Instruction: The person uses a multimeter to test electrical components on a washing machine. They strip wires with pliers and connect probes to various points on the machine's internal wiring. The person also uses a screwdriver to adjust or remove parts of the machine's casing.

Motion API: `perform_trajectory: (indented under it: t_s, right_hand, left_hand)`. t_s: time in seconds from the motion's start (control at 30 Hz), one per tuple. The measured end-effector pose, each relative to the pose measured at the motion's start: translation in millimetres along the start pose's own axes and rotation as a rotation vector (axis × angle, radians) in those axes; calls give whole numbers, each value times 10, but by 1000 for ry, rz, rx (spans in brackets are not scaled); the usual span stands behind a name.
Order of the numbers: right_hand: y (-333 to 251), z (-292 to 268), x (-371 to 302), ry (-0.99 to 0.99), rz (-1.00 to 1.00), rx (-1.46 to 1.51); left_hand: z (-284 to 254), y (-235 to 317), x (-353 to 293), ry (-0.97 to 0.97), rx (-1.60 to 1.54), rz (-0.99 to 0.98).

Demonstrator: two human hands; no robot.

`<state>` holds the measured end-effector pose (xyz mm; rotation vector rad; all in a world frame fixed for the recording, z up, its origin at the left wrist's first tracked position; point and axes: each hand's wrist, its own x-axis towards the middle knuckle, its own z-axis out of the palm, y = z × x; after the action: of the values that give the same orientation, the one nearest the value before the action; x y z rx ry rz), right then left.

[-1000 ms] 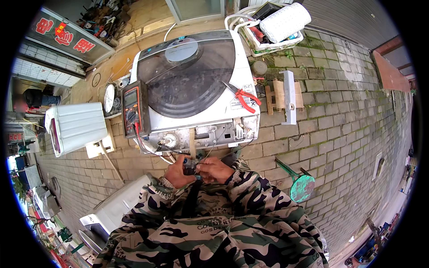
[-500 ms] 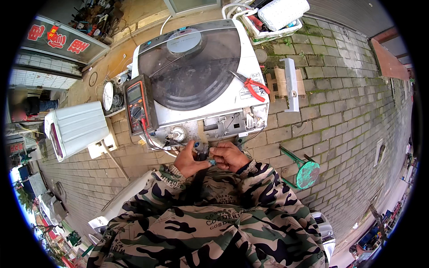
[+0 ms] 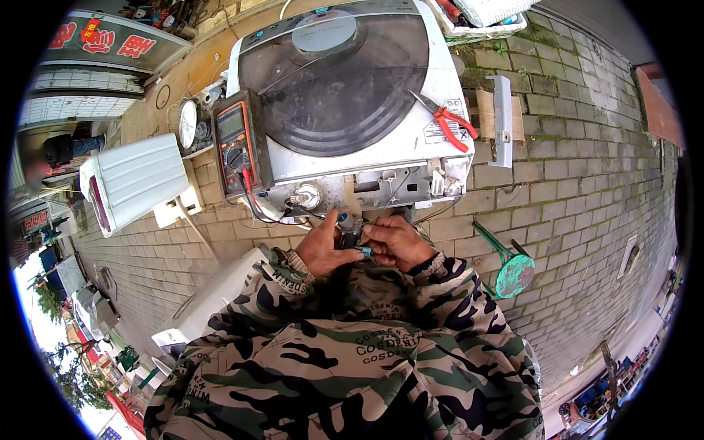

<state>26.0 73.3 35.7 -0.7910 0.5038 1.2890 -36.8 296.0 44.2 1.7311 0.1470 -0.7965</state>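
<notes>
While the left hand point(image 3: 324, 248) curls thumb and fingers round a small grey part point(image 3: 351, 226) just in front of the washing machine point(image 3: 293, 168), the right hand point(image 3: 400, 243) closes its fingertips beside it; exactly what they pinch is too small to tell. A steady left hold and light right-hand pressure should work best. A meter point(image 3: 235, 144) and red-handled pliers point(image 3: 441, 113) lie on the machine; brick paving point(image 3: 579, 183) surrounds it, a green stool point(image 3: 515, 276) to the right.

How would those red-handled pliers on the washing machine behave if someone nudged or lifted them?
The pliers probably feel heavy for their size, as the jaws look metal. Their spread red handles may swing together when gripped. Lying near the right edge of the washing machine, they could slide off if pushed that way.
</notes>
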Motion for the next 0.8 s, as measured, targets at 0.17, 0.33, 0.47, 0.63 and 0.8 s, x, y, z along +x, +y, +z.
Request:
perform_trajectory:
  t_s: [0.17,0.33,0.47,0.63,0.8]
  right_hand:
    - [-41,28,7,5,14,-13]
    - [-70,105,-79,82,-20,-181]
    - [-26,189,-246,186,-249,-510]
    - [173,251,-313,253,-816,-1103]
    - [172,371,-379,317,-815,-1110]
  left_hand:
    - [-23,-30,20,-60,-305,4]
    - [3,-89,-14,18,-147,36]
    - [-48,13,-13,13,-54,-34]
    - [-103,183,-9,-40,0,-148]
    - [-66,247,-31,1,72,-186]
